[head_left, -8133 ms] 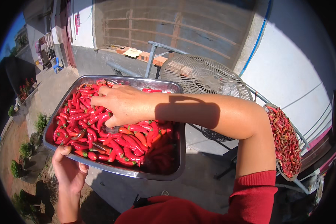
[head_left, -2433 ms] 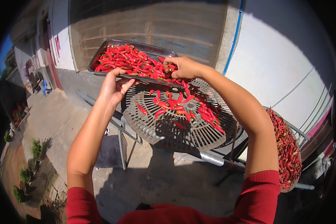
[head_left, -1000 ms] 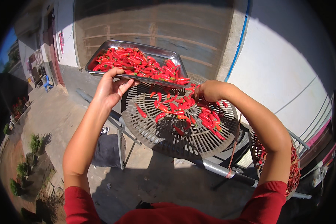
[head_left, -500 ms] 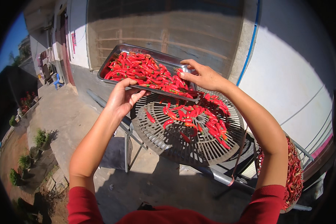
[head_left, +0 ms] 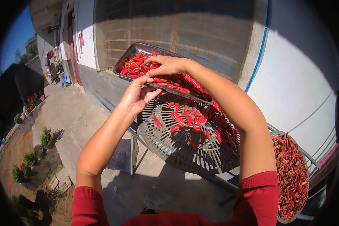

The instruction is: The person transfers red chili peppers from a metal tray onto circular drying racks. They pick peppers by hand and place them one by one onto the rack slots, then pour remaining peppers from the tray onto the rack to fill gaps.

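Note:
A rectangular metal tray of glossy red chili peppers is held tilted above a round slatted rack. My left hand grips the tray's near rim, thumb on top and fingers beneath. Inside the tray, my right hand curls its fingers and thumb around chilies at the left part of the pile; the fingertips are partly hidden among them. Loose chilies lie scattered on the dark slatted rack, most of them toward its far and right side. My right forearm covers part of the tray and rack.
Right of the rack, a round tray holds wrinkled drying chilies. Metal rails run under the rack. A wall with a screened window and blue pipe stands close behind. Potted plants line the left side.
My right hand has moved left across the tray, from its right end into the chilies near the left. The tray stays in my left hand, and the view has shifted slightly.

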`<state>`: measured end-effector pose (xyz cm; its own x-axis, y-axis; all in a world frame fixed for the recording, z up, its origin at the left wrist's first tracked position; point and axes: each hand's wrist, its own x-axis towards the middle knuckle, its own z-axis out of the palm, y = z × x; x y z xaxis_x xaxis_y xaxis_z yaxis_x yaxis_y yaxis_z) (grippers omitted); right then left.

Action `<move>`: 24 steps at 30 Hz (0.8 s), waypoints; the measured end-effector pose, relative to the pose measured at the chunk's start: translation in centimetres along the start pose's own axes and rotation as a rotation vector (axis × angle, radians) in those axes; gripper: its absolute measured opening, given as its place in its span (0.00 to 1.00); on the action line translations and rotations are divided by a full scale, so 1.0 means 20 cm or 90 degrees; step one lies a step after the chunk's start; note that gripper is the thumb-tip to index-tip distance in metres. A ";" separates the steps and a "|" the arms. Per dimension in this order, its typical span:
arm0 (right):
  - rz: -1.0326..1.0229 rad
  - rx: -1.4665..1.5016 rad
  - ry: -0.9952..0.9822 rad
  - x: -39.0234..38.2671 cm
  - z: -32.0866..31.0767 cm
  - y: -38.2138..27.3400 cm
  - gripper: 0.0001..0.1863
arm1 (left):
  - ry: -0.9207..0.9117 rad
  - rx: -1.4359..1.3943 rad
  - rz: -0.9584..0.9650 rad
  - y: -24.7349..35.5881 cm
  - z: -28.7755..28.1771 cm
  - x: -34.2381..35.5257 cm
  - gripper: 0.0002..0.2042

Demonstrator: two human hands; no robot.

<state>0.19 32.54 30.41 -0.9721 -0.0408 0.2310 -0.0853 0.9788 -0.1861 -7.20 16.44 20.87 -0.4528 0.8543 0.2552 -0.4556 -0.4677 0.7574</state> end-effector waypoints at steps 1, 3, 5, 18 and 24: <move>-0.011 -0.023 0.002 0.00 0.01 0.03 0.41 | 0.004 -0.001 0.004 0.00 -0.01 0.01 0.08; -0.026 -0.070 0.005 -0.01 0.02 0.08 0.39 | 0.012 0.017 0.006 0.01 0.00 0.03 0.09; -0.033 -0.042 0.034 -0.03 0.04 0.14 0.33 | 0.020 0.034 0.000 0.02 -0.02 0.05 0.09; 0.049 -0.063 0.102 -0.26 -0.06 0.35 0.13 | 0.107 0.079 0.072 0.06 -0.06 0.05 0.05; 0.241 0.069 0.033 -0.45 -0.03 0.57 0.12 | 0.115 0.055 0.063 0.12 -0.16 0.07 0.12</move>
<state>8.02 44.15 26.82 -0.9273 0.3315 0.1741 0.2515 0.8959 -0.3662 -11.40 15.70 21.08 -0.6249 0.7476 0.2249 -0.3387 -0.5192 0.7847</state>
